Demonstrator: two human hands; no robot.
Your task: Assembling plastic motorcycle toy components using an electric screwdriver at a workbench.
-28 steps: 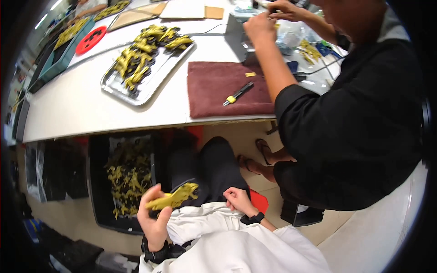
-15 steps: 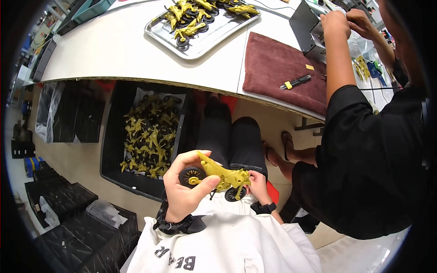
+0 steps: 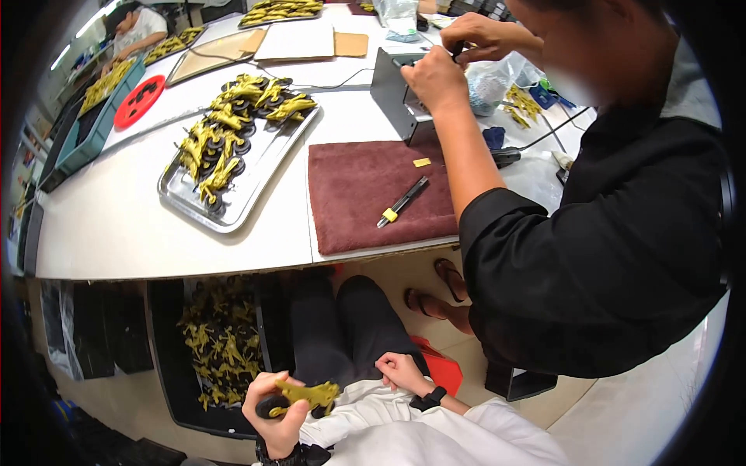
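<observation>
My left hand [image 3: 268, 413] is closed around the rear of a yellow toy motorcycle [image 3: 312, 394] with black wheels, held low over my lap. Fingers hide part of its rear wheel. Apart from the toy, my right hand [image 3: 402, 371] lies near my right thigh with its fingers curled together; whether anything small is in them is hidden. Under the table, to the left of my legs, a black bin [image 3: 165, 373] holds many similar yellow toy motorcycles [image 3: 221, 346]. More of them [image 3: 225, 147] lie on a metal tray [image 3: 256, 190] on the table.
A brown towel [image 3: 350, 202] on the white table [image 3: 101, 225] bears a utility knife [image 3: 404, 202] and a small yellow piece [image 3: 422, 162]. At my right, a co-worker's hands [image 3: 443, 74] are at a grey metal box [image 3: 396, 93]. A red stool [image 3: 443, 371] is beneath me.
My right hand has come away from the toy motorcycle to my thigh. My left hand still holds the toy. The view has tilted up and swung right, showing more of the table.
</observation>
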